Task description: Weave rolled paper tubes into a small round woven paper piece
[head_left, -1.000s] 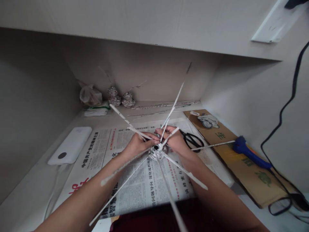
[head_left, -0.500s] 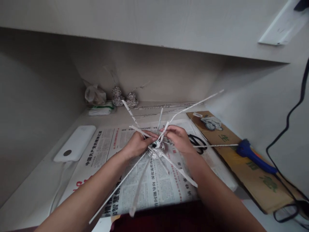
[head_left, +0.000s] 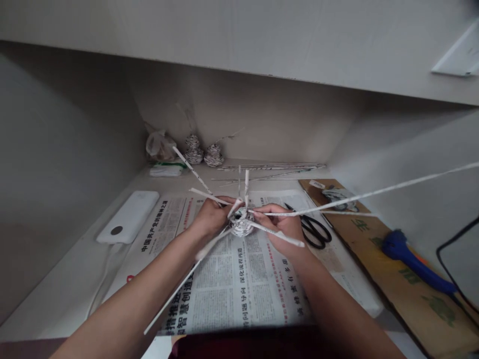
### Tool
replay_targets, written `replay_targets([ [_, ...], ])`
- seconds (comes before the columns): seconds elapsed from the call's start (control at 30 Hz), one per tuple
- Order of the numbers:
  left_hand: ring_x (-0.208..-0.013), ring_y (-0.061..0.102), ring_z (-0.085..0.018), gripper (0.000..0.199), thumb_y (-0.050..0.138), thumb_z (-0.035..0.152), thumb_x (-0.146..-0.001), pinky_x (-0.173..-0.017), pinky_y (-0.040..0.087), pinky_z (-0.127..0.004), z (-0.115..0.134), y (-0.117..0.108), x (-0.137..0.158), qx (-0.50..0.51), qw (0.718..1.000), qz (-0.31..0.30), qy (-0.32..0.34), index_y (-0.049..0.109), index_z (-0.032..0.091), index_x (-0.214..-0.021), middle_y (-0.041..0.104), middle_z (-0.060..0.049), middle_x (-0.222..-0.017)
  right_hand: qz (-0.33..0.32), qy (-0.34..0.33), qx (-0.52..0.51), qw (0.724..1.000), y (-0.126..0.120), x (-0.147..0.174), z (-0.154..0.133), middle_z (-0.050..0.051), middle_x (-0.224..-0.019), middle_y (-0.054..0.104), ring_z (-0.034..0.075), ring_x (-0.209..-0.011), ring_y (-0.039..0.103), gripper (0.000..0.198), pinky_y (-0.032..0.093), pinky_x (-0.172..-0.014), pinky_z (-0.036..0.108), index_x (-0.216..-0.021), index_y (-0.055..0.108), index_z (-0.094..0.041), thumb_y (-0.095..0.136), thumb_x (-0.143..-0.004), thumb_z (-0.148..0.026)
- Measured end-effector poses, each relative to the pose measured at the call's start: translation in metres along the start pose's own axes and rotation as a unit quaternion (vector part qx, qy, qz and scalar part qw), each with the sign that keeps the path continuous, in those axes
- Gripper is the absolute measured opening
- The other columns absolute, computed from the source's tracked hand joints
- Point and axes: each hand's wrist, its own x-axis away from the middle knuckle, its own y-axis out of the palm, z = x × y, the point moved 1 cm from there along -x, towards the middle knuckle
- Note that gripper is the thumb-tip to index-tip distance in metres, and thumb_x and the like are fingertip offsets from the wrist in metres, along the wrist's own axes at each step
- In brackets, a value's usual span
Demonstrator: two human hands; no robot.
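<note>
A small round woven piece made of rolled newspaper [head_left: 242, 227] sits between my hands over the newspaper sheet, with several paper strips sticking out around it. My left hand [head_left: 211, 218] is closed on the left side of this weave, fingers at its rim. My right hand [head_left: 281, 224] pinches a long rolled paper strip [head_left: 337, 200] close to the rim; the strip runs off to the right edge of the view. A shorter strip [head_left: 279, 234] crosses in front of the right hand. The fingertips are partly hidden behind the strips.
Black scissors [head_left: 316, 230] lie right of my right hand. Cardboard [head_left: 377, 259] carries a blue glue gun [head_left: 415, 262]. A white power bank [head_left: 129, 217] lies left on the newspaper sheet [head_left: 224, 294]. Behind are two woven gourd shapes [head_left: 193, 149], a plastic bag [head_left: 160, 145] and loose paper rolls [head_left: 269, 167].
The long strip has swung from pointing up and away to lying out to the right, with my right hand lower on it. The scissors show more. The view has shifted slightly right.
</note>
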Motion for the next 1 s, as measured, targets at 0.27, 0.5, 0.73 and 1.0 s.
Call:
replay_targets([
  [0.27, -0.069, 0.069, -0.019, 0.027, 0.084, 0.028, -0.06, -0.071, 0.054, -0.032, 0.003, -0.001, 0.002, 0.086, 0.996, -0.007, -0.036, 0.08, 0.013, -0.081, 0.078, -0.01, -0.077, 0.032, 0.079, -0.078, 0.993, 0.004, -0.008, 0.017, 0.003, -0.067, 0.069, 0.016, -0.06, 0.061, 0.021, 0.047, -0.057, 0.028, -0.078, 0.072, -0.02, 0.076, -0.075, -0.04],
  [0.5, -0.064, 0.067, -0.019, 0.032, 0.089, 0.025, -0.05, -0.066, 0.053, -0.032, 0.001, 0.001, 0.003, 0.076, 0.995, 0.019, -0.053, 0.078, 0.013, -0.078, 0.076, -0.007, -0.071, 0.041, 0.117, -0.11, 0.986, 0.006, -0.01, 0.008, 0.001, -0.059, 0.065, 0.016, -0.054, 0.059, 0.025, 0.046, -0.055, 0.028, -0.076, 0.07, -0.019, 0.08, -0.067, -0.04],
  [0.73, -0.062, 0.065, -0.016, 0.033, 0.088, 0.025, -0.051, -0.063, 0.051, -0.029, 0.003, -0.002, 0.003, 0.042, 0.998, 0.032, -0.026, 0.074, 0.014, -0.079, 0.072, -0.003, -0.069, 0.012, 0.188, -0.196, 0.962, 0.006, -0.013, 0.006, -0.001, -0.058, 0.064, 0.011, -0.048, 0.053, 0.039, 0.04, -0.046, 0.023, -0.076, 0.067, -0.02, 0.085, -0.058, -0.05],
  [1.0, -0.064, 0.066, -0.017, 0.034, 0.082, 0.022, -0.056, -0.064, 0.051, -0.028, 0.012, -0.006, 0.004, -0.037, 0.999, 0.039, 0.004, 0.068, 0.017, -0.086, 0.07, 0.001, -0.069, -0.045, 0.109, -0.024, 0.993, 0.001, -0.005, -0.004, 0.001, -0.057, 0.062, 0.013, -0.047, 0.051, 0.042, 0.039, -0.047, 0.026, -0.068, 0.065, -0.02, 0.06, -0.085, -0.059],
])
